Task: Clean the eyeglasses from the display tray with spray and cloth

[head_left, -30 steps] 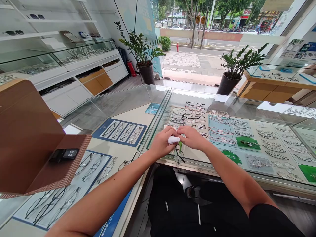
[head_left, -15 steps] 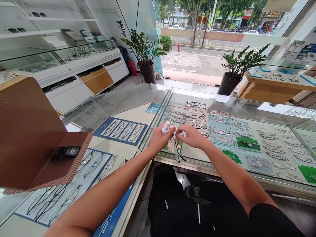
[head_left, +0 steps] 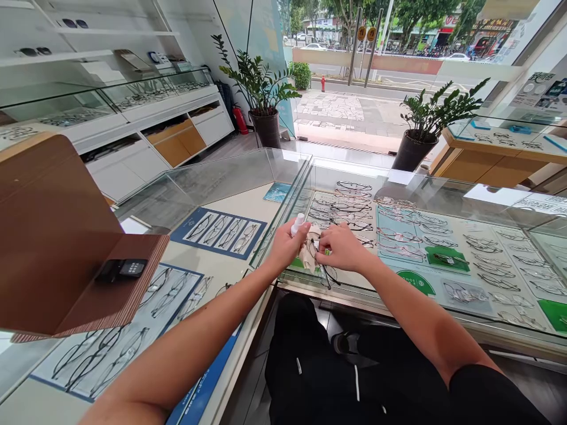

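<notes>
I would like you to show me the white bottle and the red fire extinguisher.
White bottle point(head_left: 298, 221): head view, on its upper part.
Red fire extinguisher point(head_left: 240, 120): head view, on its body.

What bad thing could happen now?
The glasses hang over the edge of the glass counter, so they might drop to the floor if the right hand slips. The left hand holds a small white bottle quite close by, so the two could bump.
</notes>
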Motion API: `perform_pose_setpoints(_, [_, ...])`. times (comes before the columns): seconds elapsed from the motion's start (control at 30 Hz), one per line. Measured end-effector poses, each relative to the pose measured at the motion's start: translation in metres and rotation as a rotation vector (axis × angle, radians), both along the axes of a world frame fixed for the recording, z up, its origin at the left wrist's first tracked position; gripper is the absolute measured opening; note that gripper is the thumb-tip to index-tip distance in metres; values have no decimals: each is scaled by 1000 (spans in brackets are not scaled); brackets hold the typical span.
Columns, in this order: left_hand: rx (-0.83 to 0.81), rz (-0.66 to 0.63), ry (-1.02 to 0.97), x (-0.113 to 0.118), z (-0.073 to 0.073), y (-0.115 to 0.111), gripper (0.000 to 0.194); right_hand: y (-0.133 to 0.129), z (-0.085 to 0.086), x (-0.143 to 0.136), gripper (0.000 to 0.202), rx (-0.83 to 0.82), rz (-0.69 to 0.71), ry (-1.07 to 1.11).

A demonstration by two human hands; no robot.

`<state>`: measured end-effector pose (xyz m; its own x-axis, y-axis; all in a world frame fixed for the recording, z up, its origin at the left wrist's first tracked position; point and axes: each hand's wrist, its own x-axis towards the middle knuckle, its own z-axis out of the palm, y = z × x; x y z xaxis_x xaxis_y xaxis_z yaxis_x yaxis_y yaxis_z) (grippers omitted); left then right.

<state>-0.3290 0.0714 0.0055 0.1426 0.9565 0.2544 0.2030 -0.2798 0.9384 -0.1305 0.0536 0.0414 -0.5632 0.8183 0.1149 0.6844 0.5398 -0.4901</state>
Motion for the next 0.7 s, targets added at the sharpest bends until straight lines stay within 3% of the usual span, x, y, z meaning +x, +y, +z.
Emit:
perform_pose_setpoints(0.13, [-50,-9,-71,1,0,1,51,3,8,10,25,-121,-63,96])
perform_pose_setpoints(0.3, [-76,-47,-216,3,12,-3,61,11,19,28,27,-442,-143,509])
perform_pose_setpoints(0.43, [-310,-290,-476,5,27,-7,73,14,17,29,37,-676,-145,815])
perform_pose_setpoints(0.53, [-484,-469,-579,5,36,-10,78,14,11,24,44,-790,-145,927])
perform_pose_setpoints(0.7, [-609,-566,-641,1,44,-12,82,12,7,20,50,-920,-125,1042])
